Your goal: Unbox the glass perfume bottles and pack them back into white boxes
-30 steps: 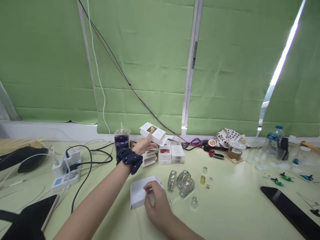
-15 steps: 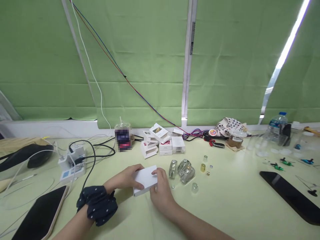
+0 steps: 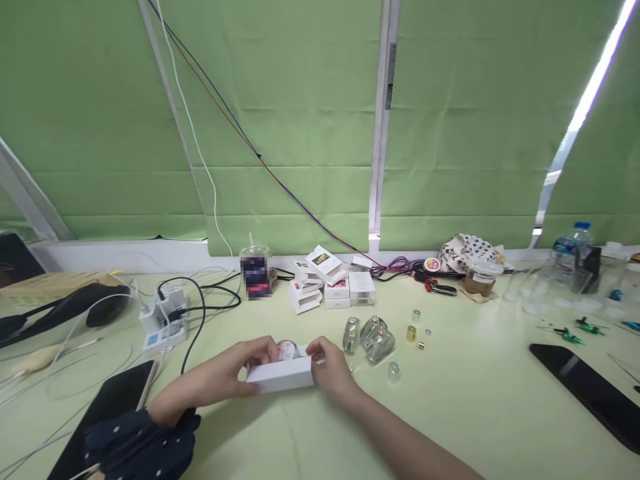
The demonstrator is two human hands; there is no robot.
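Observation:
My left hand (image 3: 250,367) grips the left end of a small white box (image 3: 283,375), its thumb at the near lower corner and its fingers over the top. At the other end, my right hand (image 3: 331,370) holds the box between thumb and fingers. One long plain side faces me. A round, pink-and-white printed piece (image 3: 287,350) shows above that side, between my hands; whether it is inside the box or part of it I cannot tell. Just right of my right hand lie glass bottles (image 3: 379,345). Around them are a clear cap (image 3: 394,372) and a gold cap (image 3: 411,333).
Small white cartons (image 3: 320,280) are piled near the wall, beside a drink cup (image 3: 256,273). Cables and a power strip (image 3: 165,333) lie on the left, with a tablet (image 3: 107,417) in front. A black phone-like slab (image 3: 585,393) and clear cups (image 3: 543,290) are on the right.
The box has been tilted, so its long side now faces me instead of its broad top. The round printed piece has come into view. My left hand has shifted slightly left.

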